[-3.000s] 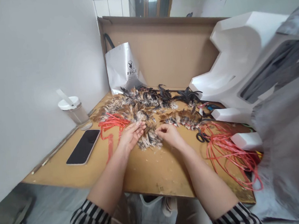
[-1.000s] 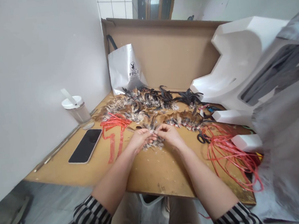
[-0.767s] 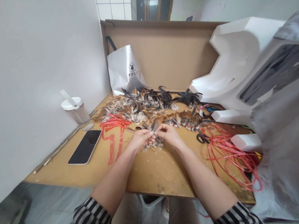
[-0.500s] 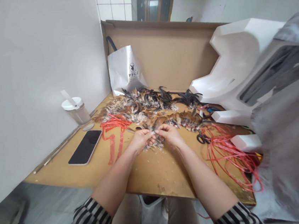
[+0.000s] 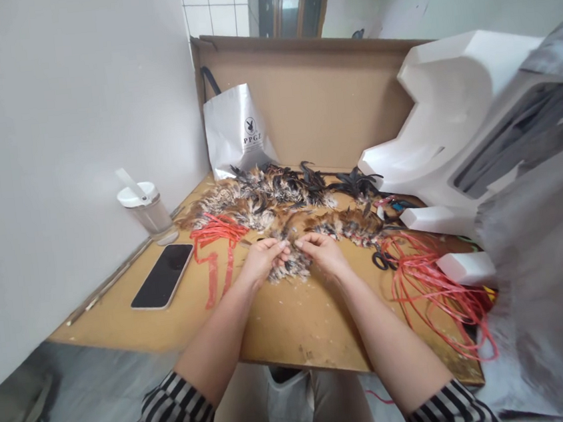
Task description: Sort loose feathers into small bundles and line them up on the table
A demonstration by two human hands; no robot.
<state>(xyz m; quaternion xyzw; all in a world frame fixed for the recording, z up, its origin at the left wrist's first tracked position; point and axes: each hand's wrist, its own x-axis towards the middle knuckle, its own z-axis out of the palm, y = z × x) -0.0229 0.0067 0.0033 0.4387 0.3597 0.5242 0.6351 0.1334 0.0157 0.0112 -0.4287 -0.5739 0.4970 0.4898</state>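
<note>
Both of my hands hover low over a small heap of fluffy grey-brown feathers point(image 5: 290, 269) at the middle of the board. My left hand point(image 5: 269, 259) is closed in a pinch, thumb against forefinger. Opposite it, my right hand point(image 5: 322, 254) pinches too, its fingertips a short gap from the left ones. What lies between the fingertips is too small to make out. Just beyond the hands runs a bundled row of brown feathers point(image 5: 346, 223). Behind that lies a larger pile of brown and black feathers point(image 5: 279, 188).
Red plastic strips point(image 5: 218, 230) and a phone point(image 5: 162, 277) lie left, near a lidded cup point(image 5: 147, 212). To the right are black-handled scissors point(image 5: 381, 261), tangled red strips point(image 5: 433, 289) and white foam point(image 5: 451, 106). A silver bag point(image 5: 235, 132) stands against the cardboard wall point(image 5: 320, 99).
My hands have drawn slightly apart; their fingertips nearly met before, and now a small gap separates them. The whole view has shifted a little.
</note>
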